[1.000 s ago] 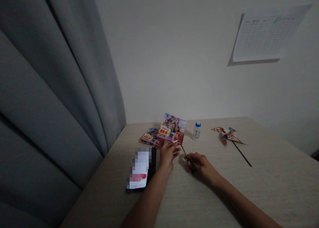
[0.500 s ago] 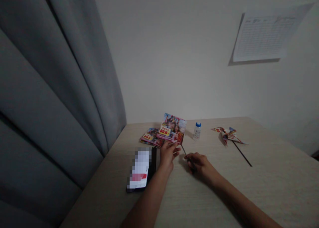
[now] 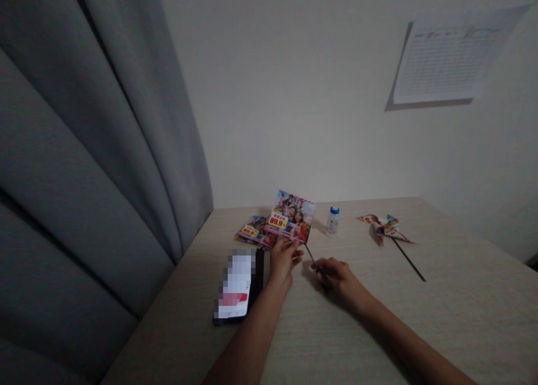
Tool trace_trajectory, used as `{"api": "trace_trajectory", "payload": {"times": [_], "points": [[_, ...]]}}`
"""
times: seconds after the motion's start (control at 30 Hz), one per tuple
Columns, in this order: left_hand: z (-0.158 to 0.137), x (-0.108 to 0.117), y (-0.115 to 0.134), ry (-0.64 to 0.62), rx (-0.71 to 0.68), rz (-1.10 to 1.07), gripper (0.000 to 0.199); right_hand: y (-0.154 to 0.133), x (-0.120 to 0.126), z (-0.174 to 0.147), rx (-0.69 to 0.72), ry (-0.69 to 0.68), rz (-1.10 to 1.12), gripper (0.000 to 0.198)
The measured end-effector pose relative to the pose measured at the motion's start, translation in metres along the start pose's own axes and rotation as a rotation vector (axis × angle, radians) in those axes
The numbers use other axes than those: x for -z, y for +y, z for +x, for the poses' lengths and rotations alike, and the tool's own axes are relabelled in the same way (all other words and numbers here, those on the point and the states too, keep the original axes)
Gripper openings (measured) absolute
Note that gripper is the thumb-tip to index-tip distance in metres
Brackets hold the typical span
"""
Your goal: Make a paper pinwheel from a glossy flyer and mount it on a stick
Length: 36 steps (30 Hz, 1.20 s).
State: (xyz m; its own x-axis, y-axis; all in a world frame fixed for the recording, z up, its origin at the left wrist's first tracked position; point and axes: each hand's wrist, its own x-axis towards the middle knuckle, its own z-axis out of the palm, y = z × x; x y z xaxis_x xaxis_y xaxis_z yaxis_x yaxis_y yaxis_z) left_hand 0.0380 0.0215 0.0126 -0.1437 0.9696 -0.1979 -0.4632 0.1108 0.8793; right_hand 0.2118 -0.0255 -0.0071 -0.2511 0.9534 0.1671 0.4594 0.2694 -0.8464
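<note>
My left hand (image 3: 284,260) is closed on the lower edge of a colourful printed paper sheet (image 3: 290,212), which is tilted up and bears a yellow "89.9" label. In my right hand (image 3: 336,276) is a pair of dark-handled scissors (image 3: 311,256), pointing up and left. Their narrow blades meet the sheet's lower right corner; how far they are apart is too small to tell. Behind my left hand lies a stack of similar printed sheets (image 3: 252,231), partly covered by the held one.
A phone (image 3: 235,287) with a lit, blurred screen lies left of my left forearm. A small white bottle with a blue cap (image 3: 333,222) stands upright farther back. To the right rests a paper pinwheel (image 3: 384,228) on a dark stick. A grey curtain (image 3: 105,149) borders the table's left side.
Almost nothing differs. Both hands, the sheet and the scissors stay in the same place, with only a slight shift of my left fingers.
</note>
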Motion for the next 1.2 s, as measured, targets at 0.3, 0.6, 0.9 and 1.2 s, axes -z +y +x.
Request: {"api": "trace_trajectory", "payload": {"times": [0.3, 0.6, 0.9, 1.2], "points": [[0.0018, -0.0004, -0.0013, 0.017, 0.002, 0.005, 0.042, -0.0017, -0.0011, 0.0002, -0.003, 0.011, 0.001, 0.042], [0.0029, -0.0003, -0.0017, 0.025, 0.003, 0.008, 0.042, -0.0034, -0.0016, 0.0006, -0.018, -0.029, 0.040, 0.044], [0.0046, 0.0008, -0.0037, 0.017, -0.015, 0.019, 0.043, -0.0041, -0.0009, 0.0009, -0.004, -0.009, 0.008, 0.046], [0.0069, 0.0018, -0.0057, 0.003, -0.041, 0.042, 0.042, 0.0023, -0.0057, -0.0010, -0.023, 0.042, 0.010, 0.042]]}}
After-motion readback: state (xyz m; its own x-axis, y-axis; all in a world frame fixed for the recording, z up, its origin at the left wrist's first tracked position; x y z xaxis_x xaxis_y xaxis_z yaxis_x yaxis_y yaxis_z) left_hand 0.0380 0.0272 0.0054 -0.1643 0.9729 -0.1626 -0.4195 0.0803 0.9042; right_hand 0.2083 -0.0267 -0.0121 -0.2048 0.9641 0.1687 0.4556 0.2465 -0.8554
